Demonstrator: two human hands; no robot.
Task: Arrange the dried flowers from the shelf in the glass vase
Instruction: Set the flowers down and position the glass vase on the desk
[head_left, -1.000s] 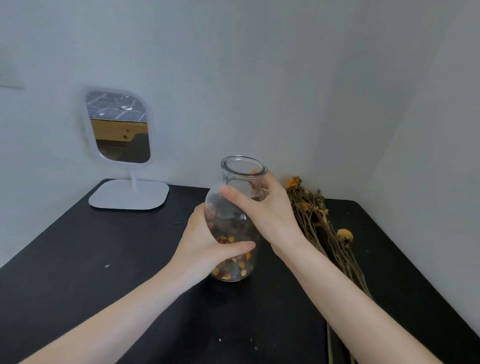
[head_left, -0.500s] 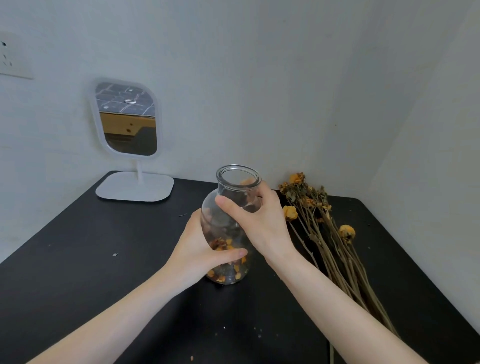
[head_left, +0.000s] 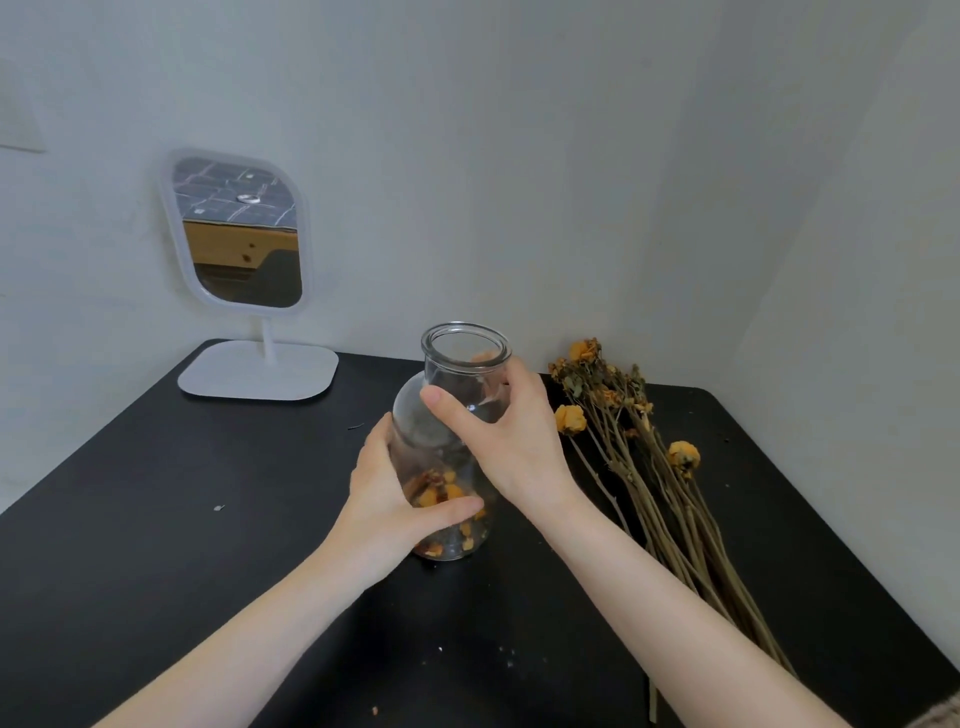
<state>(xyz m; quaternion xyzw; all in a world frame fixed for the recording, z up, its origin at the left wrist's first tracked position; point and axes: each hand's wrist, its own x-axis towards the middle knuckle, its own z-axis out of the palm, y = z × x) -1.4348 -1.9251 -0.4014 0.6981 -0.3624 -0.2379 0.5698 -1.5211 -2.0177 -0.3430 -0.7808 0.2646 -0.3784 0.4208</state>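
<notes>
A clear glass vase (head_left: 464, 358) stands upright on the black table (head_left: 156, 519), with loose orange petals at its bottom. My left hand (head_left: 395, 509) wraps around the vase's lower body from the left. My right hand (head_left: 511, 441) grips its neck and shoulder from the right. A bunch of dried flowers (head_left: 639, 467) with yellow-orange heads and long brown stems lies flat on the table just right of the vase, heads toward the wall.
A white-framed standing mirror (head_left: 239, 234) sits at the back left on its flat base (head_left: 260, 371). White walls close in behind and on the right. Small petal crumbs dot the table near the front.
The vase stays held by both hands and has shifted slightly left, away from the flowers. More of the flower bunch shows now.
</notes>
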